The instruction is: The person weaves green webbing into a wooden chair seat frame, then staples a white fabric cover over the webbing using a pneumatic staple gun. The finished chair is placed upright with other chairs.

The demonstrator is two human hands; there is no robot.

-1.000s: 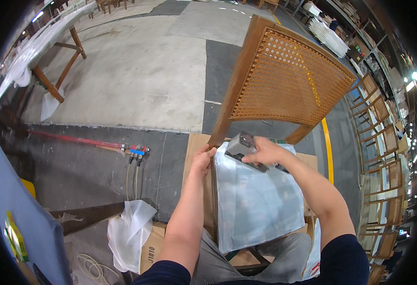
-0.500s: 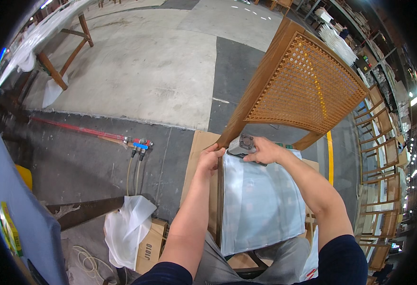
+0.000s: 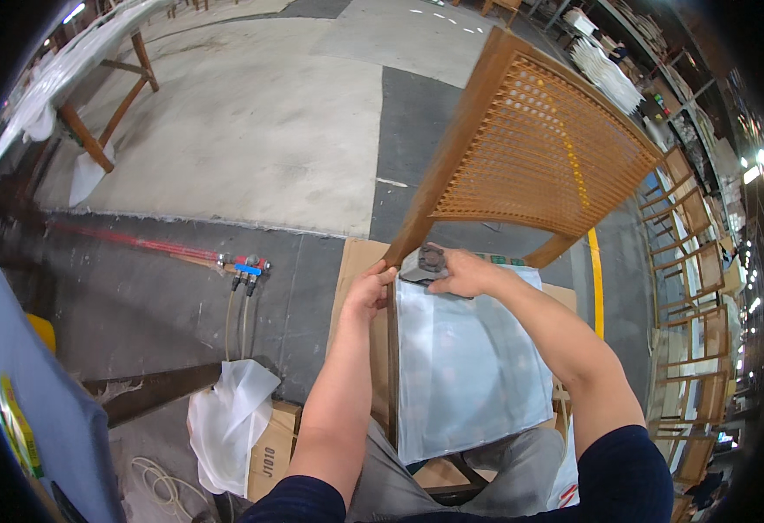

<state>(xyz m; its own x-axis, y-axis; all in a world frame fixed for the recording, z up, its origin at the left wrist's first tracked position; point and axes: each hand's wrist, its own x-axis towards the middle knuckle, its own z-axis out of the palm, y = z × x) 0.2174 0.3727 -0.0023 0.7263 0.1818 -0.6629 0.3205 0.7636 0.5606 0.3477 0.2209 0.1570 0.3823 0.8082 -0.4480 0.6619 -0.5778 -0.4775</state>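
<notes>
A wooden chair with a woven cane back panel stands tilted in front of a seated worker, its seat wrapped in a clear plastic sheet that lies flat across it above the worker's lap. The right hand presses a small dark grey hand tool against the top edge of the plastic, at the corner where the seat meets the back post, fingers curled tight over the tool; the left hand is clamped on the seat's left rail just below that post, thumb up against the wood. Over the last second both hands have kept to that corner while the view has swung, so that the cane back now fills more of the upper right; the work looks pinned at this one spot, the sheet being held while the tool bears on it. Flattened brown cardboard lies under the chair on the grey concrete floor. To the left, a red hose with blue fittings runs across the floor, and a crumpled white plastic bag slumps over a cardboard box. More wooden chair frames are stacked along the right.
</notes>
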